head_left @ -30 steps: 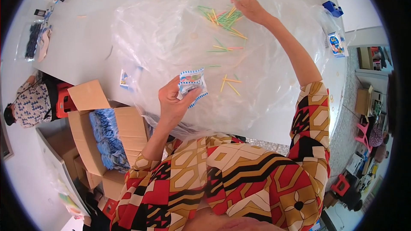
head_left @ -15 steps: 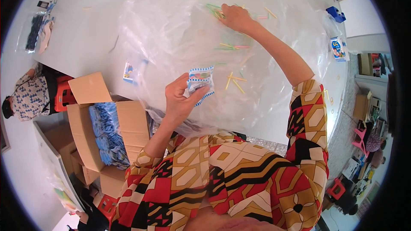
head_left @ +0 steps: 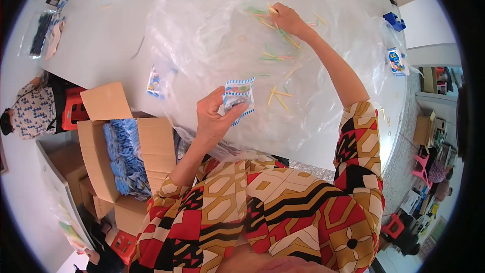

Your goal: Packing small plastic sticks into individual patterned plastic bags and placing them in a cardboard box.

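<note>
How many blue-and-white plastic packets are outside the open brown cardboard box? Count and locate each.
3: first packet in the left hand, second packet on the pale table left of it, third packet near the table's right edge. Others may be hidden.

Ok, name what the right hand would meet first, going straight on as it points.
The right hand would probably meet the green sticks just ahead of it, though depth is unclear.
</note>
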